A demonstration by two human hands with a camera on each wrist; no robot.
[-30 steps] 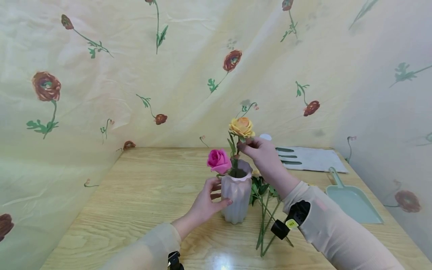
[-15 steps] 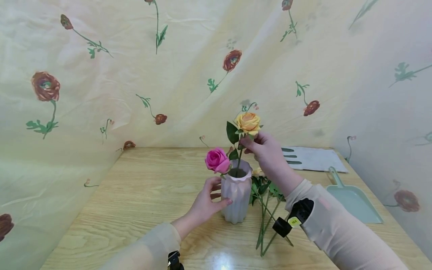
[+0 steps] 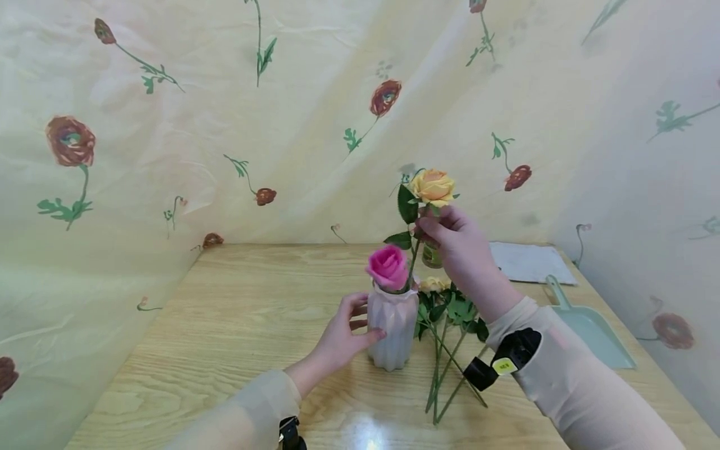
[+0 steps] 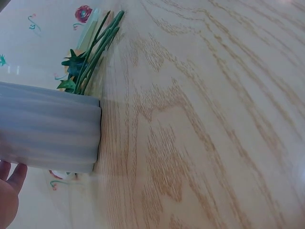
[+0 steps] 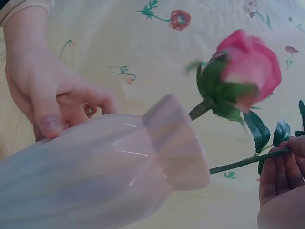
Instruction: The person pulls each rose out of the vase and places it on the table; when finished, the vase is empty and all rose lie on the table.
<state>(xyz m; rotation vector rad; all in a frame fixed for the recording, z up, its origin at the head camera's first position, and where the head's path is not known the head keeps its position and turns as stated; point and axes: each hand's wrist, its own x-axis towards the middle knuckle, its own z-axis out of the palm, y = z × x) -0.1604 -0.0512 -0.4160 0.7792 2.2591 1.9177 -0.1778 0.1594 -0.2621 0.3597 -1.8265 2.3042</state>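
A ribbed, pale pinkish-white vase (image 3: 394,325) stands upright on the wooden table. My left hand (image 3: 345,334) holds its left side, thumb in front and fingers behind. In the right wrist view the thumb touches the vase's wall. A pink rose (image 3: 388,267) stands in the vase's mouth, its bloom just above the rim. My right hand (image 3: 464,250) pinches the stem of a yellow rose (image 3: 433,187) just below its bloom. That stem (image 5: 238,164) slants down into the vase's mouth; its lower end is hidden inside.
Several loose flowers with green stems (image 3: 444,362) lie right of the vase, under my right forearm. A small jar (image 3: 432,256) stands behind. A white sheet (image 3: 531,262) lies at the back right, a pale green dustpan (image 3: 590,334) in front of it. Floral cloth (image 3: 304,125) hangs behind the table.
My right hand has moved up and to the right with the yellow rose. The pink rose has shifted right, over the vase's mouth. My left hand stays on the vase.
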